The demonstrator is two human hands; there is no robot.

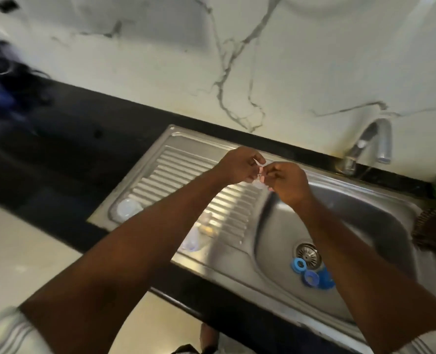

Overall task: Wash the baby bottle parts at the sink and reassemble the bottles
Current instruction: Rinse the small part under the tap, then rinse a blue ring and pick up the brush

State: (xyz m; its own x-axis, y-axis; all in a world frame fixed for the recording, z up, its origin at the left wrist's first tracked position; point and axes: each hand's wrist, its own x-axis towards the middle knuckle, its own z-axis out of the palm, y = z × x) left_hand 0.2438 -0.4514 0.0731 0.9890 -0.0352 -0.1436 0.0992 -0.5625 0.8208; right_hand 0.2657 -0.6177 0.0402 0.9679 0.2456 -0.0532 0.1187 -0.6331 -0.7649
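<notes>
Your left hand (pixel 239 166) and right hand (pixel 289 183) meet fingertip to fingertip. The fingers of both are curled, pinching a small clear part (pixel 258 183) between them. Its shape is too blurred to tell. Under the hands lies the ribbed drainboard (pixel 160 175). Beneath your left forearm, nearer you than the hands, clear bottle pieces (pixel 204 226) lie on it. A clear cap (pixel 128 209) sits well left of your left hand. Under your right forearm is the basin (pixel 377 208), where blue rings (pixel 311 277) touch one another just beside the drain (pixel 308 254). The tap (pixel 372 146) stands beyond and right of your right hand.
</notes>
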